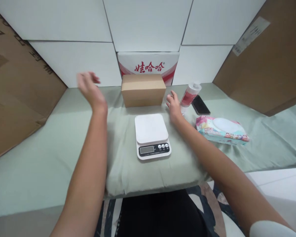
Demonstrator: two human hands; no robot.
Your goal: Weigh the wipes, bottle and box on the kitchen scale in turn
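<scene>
My left hand point(90, 87) is raised left of a plain brown cardboard box point(144, 93), a little blurred, its fingers loosely bent and apart. Nothing shows in it. Just right of the box, my right hand point(174, 106) is low over the green cloth with its fingers loosely spread and nothing visible in them. Close behind its wrist stands a bottle point(188, 97) with a white cap and a pink-red label; its lower part is partly hidden. Between my forearms lies a white kitchen scale point(151, 129), its plate bare and its grey display showing no readable digits.
A dark phone point(200, 105) and a colourful pack of wipes point(222, 129) lie on the right. Behind the brown box stands a white and red carton point(148, 59) against white panels. Large cardboard sheets point(17, 95) flank the green-covered table point(71, 131).
</scene>
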